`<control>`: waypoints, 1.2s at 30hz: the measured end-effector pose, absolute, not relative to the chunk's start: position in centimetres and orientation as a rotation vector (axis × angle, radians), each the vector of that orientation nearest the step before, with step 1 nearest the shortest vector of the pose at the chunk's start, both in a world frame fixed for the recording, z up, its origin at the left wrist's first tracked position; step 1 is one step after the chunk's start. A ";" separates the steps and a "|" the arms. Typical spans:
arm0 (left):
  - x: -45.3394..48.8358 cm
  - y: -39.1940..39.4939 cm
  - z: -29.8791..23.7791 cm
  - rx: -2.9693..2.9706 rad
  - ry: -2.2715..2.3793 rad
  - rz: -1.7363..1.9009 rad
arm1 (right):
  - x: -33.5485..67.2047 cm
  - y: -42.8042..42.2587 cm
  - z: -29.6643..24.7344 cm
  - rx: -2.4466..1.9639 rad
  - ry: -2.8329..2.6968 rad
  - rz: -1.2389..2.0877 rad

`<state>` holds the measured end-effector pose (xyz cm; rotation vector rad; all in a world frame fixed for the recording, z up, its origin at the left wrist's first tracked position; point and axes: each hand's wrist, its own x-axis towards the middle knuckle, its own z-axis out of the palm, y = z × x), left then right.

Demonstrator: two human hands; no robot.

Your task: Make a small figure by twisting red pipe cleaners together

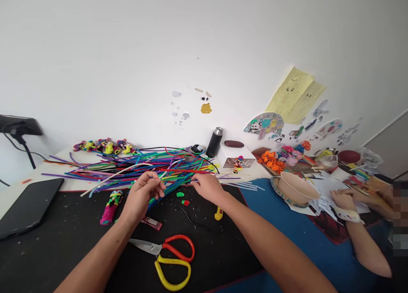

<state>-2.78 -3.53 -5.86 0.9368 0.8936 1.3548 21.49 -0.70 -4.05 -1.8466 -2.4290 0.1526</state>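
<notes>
A big loose pile of coloured pipe cleaners (143, 167) lies across the back of the black mat (63, 242). My left hand (142, 196) is closed in a pinch on a few of the stems at the pile's near edge. My right hand (208, 186) pinches the same bundle a little further right, knuckles up. Between the hands the stems run roughly level. Small green and red bits (182, 198) lie on the mat just below them.
Scissors with red and yellow handles (168, 254) lie near me. A pink-green pipe-cleaner figure (111, 206), a dark tablet (28, 206), a black flask (214, 142), a paper bowl (295, 187) and craft clutter sit around. Another person's hand (342, 199) rests at right.
</notes>
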 end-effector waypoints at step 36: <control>-0.7 -4.7 -7.1 1.358 0.913 0.958 | 20.5 3.7 -4.0 -1.938 -2.434 -0.071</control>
